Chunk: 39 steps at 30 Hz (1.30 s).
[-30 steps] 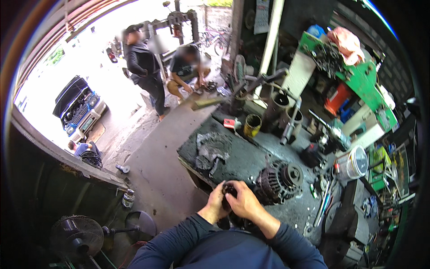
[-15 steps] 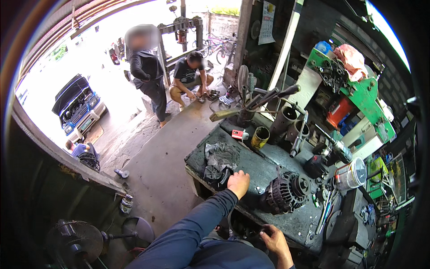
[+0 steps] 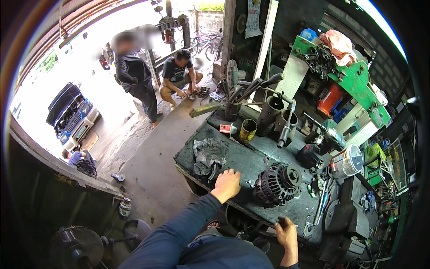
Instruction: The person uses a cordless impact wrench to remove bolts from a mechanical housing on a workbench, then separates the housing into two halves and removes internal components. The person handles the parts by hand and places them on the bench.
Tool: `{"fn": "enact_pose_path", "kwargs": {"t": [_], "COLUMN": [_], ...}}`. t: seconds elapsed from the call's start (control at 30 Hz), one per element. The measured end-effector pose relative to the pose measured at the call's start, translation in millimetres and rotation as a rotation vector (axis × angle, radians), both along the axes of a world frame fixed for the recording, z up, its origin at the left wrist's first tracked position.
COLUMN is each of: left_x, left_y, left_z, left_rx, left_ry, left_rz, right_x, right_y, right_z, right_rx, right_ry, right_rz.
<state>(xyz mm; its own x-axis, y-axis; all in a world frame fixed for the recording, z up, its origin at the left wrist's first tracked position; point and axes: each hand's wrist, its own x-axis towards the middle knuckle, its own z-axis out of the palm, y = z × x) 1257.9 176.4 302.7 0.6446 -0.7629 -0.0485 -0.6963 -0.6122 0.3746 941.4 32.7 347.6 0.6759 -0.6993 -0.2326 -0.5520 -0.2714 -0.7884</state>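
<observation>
My left hand (image 3: 227, 184) is at the front edge of the dark workbench (image 3: 242, 161), back upward and fingers curled. Its fingertips are hidden, so I cannot make out what they hold, if anything. Just beside it lies a crumpled dark plastic bag (image 3: 209, 152) with dark metal parts. My right hand (image 3: 287, 236) is at the bench's front edge, thumb and fingers pinching a small dark piece (image 3: 283, 221) too small to name. Between and beyond the two hands, an alternator (image 3: 277, 184) with a ribbed housing and pulley stands on the bench.
Behind the alternator stand a yellow can (image 3: 248, 131), metal tubes (image 3: 272, 114), a red-and-white box (image 3: 227, 128) and a power drill (image 3: 333, 139). A white bucket (image 3: 347, 161) and wrenches (image 3: 322, 201) are at right. Two people (image 3: 132, 74), (image 3: 179, 76) are ahead; a fan (image 3: 76, 246) stands lower left.
My right hand has risen from below the bench edge, with the small dark piece in its fingers. The view has shifted slightly; my left hand stays at the same spot on the bench.
</observation>
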Motion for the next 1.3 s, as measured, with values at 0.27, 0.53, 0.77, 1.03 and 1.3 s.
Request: {"fn": "enact_pose_path", "kwargs": {"t": [0.27,0.53,0.77,1.03,1.3], "left_x": [-45.9,-67.9,-59.3,-17.8,13.8], "left_y": [30.8,-10.3,-21.9,-30.3,-46.2], "left_z": [59.8,77.1,83.8,83.4,88.7], "left_rx": [-0.633,-0.523,-0.451,-0.480,-0.453], "left_ry": [0.446,0.421,0.424,0.605,0.715], "left_rz": [-0.068,-0.089,-0.073,-0.326,-0.495], "right_x": [20.1,45.9,58.4,67.9,82.7], "right_y": [-74.1,-98.8,-102.5,-80.1,-62.5], "right_z": [25.7,9.8,-5.1,-3.4,19.7], "right_rx": [-0.089,0.102,0.086,0.159,0.116], "right_ry": [-0.087,-0.202,-0.189,-0.169,-0.216], "right_rz": [0.105,0.301,0.379,0.333,0.257]}}
